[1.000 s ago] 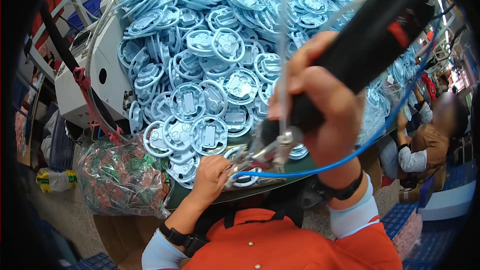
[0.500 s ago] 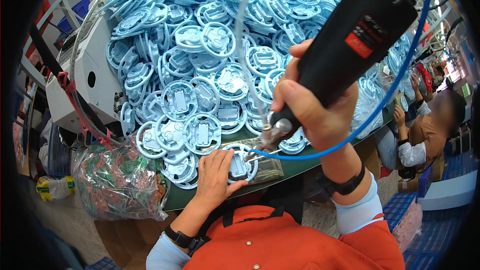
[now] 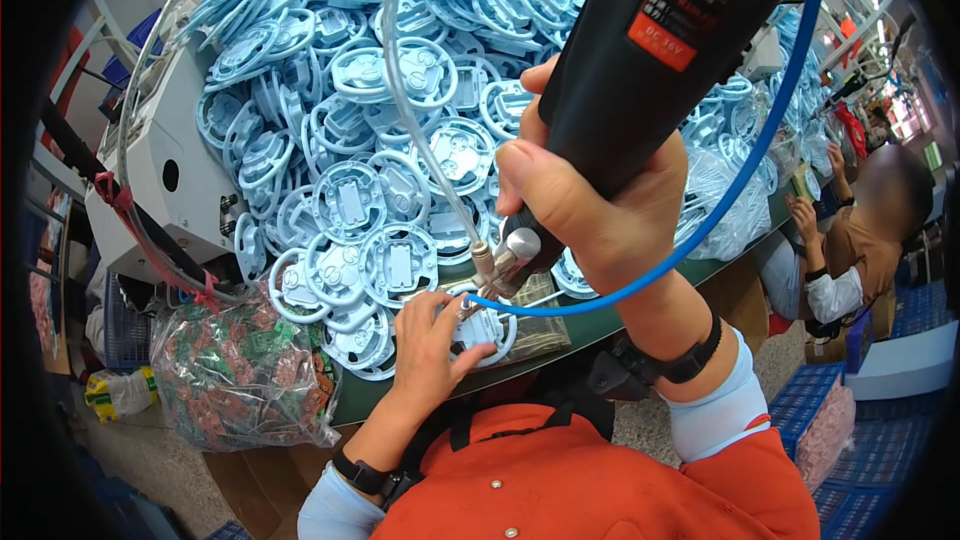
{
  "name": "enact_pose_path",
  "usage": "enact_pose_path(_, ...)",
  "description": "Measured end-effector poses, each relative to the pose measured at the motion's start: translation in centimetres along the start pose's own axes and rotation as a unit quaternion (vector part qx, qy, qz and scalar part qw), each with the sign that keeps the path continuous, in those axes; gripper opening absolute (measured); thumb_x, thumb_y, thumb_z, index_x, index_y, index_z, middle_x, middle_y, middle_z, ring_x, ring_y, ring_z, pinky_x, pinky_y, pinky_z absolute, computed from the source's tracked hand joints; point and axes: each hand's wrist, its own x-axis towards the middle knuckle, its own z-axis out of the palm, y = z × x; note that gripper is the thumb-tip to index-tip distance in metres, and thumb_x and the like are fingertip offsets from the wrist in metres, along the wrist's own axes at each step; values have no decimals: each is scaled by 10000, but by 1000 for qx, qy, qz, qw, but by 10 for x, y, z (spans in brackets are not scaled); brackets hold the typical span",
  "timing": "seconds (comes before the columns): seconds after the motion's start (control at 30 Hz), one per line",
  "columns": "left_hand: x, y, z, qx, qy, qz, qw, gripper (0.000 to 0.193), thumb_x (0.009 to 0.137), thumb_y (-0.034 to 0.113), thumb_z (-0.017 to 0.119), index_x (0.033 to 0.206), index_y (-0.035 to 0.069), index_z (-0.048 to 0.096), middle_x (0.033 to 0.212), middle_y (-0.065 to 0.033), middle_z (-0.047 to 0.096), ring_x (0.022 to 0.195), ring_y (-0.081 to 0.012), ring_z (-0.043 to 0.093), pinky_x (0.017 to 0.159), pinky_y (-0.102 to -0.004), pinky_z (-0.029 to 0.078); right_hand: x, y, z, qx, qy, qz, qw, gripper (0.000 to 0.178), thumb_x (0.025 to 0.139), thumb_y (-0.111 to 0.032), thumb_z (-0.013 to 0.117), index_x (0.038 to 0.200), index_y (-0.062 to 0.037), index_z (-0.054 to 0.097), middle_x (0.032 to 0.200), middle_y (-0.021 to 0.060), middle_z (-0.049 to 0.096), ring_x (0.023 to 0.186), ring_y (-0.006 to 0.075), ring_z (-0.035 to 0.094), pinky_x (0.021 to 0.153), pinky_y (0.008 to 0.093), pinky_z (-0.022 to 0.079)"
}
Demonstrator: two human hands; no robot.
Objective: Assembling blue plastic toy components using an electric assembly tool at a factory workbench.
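Between pile point(image 3: 350, 195) and table edge point(image 3: 592, 330), left hand point(image 3: 426, 348) holding blue wheel point(image 3: 484, 330), right hand point(image 3: 605, 210) gripping driver point(image 3: 650, 70)

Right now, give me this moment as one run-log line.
left hand: on light-blue round plastic part; right hand: gripping black cylindrical power tool, angled down toward that part; beyond: heap of similar parts

Boxy white machine point(image 3: 145, 205), a co-worker point(image 3: 862, 252) (in brown)

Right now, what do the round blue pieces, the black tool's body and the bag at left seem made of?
Round blue pieces: probably moulded plastic, satin; uniform colour, raised ribs.
Black tool's body: likely matte plastic; dull sheen.
Bag at left: seemingly clear, glossy plastic film; wrinkled highlights, contents visible.
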Motion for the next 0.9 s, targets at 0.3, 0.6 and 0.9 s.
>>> enact_pose_path(0.3,18,-8,13,-66,76,-4,995,329,669,98,818,960,65,667,1073,-118,576,1034,-314,545,827,-419,391,3,-24,5,7,28,7,1000,392,826,34,664,1189,45,518,767,67,586,631,157,627,594,292,524)
enact_pose_path(0.6,18,0,11,-51,71,-2,996,261,663,117,819,873,77,671,1042,-99,594,1023,-305,551,834,-421,397,-3,-32,5,54,29,39,997,398,822,36,662,1189,45,508,768,74,574,642,172,643,598,303,533)
enact_pose_path(0.9,9,-22,-7,-1,87,-11,996,170,696,98,757,830,75,656,1019,-113,579,1022,-315,551,876,-439,394,-3,-28,3,36,43,34,998,388,819,38,665,1180,45,523,782,75,580,645,174,644,596,299,531)
